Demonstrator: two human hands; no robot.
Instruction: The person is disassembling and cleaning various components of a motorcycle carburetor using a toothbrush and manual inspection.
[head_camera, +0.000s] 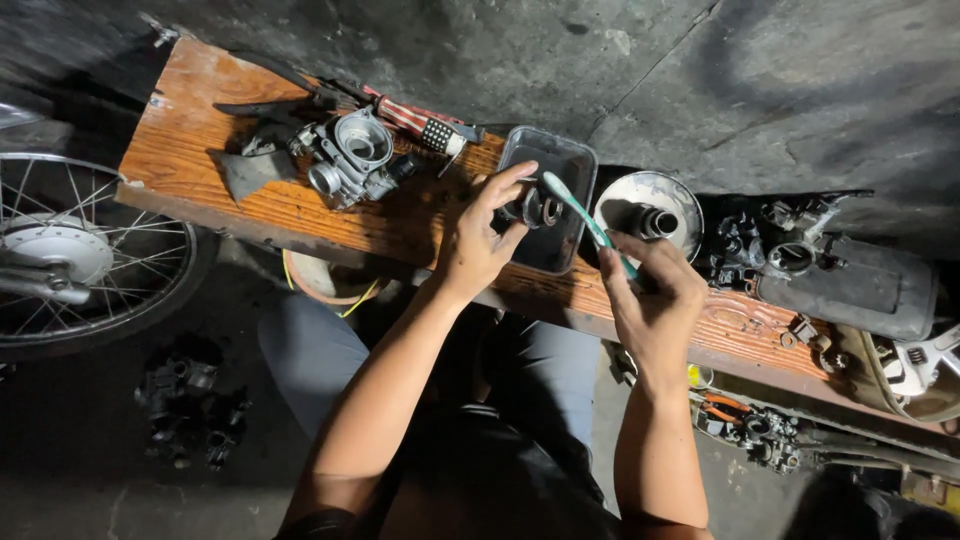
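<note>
- Left hand (478, 240) pinching a small dark ring-shaped metal part (535, 208) between thumb and fingers – grip pressed together on it, held just above the dark rectangular tray (570, 160).
- Right hand (655, 290) closed around the handle of a teal toothbrush (585, 218), bristle end angled up toward the held part, close to it or touching; contact too fine to tell.
- Step in hand, by the look of it: scrubbing the small part clean over the tray.
- Next move, judged from the pose: turning the part in the left grip so the bristles reach another face, with the pinch kept firm against the brush's push.
- Count on the wooden surface (200, 150): one carburettor body (352, 158), one striped-handle tool (415, 120), one tray, one round metal bowl (665, 190) with a dark cylinder standing inside.
- One toothbrush, one part in hand.
- Further right – one grey oblong cover (850, 285) and a cluster of small dark fittings, too jumbled to count.
- One spoked wheel (75, 255) at the left, beside the surface; a heap of dark parts on the floor (190, 405).
</note>
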